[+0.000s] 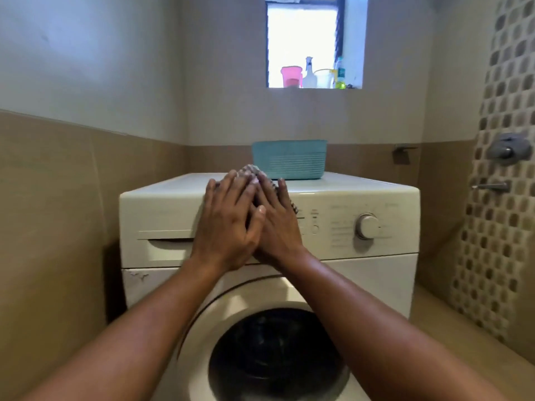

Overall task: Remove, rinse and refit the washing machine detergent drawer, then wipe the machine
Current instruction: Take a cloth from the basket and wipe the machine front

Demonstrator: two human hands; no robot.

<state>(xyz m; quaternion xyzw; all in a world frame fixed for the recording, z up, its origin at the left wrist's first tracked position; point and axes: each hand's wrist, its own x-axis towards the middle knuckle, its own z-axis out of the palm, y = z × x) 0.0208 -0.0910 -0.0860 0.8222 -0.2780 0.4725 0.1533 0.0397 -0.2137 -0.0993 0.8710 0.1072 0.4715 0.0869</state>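
Hands, two of them, lie flat and overlapped at the front edge of the washer [333, 188]. The left hand [228, 224] lies partly across the right hand [279, 227], its thumb over the right's knuckles. Neither grip is clenched: straight fingers press one patterned cloth [249, 170], which peeks out beyond the fingertips and to the right. One drawer [165, 247] sits in its slot, left of the grip and lower. One dial [367, 226] stands well to the right. One teal basket [289, 159] rests on the top surface just beyond the fingertips.
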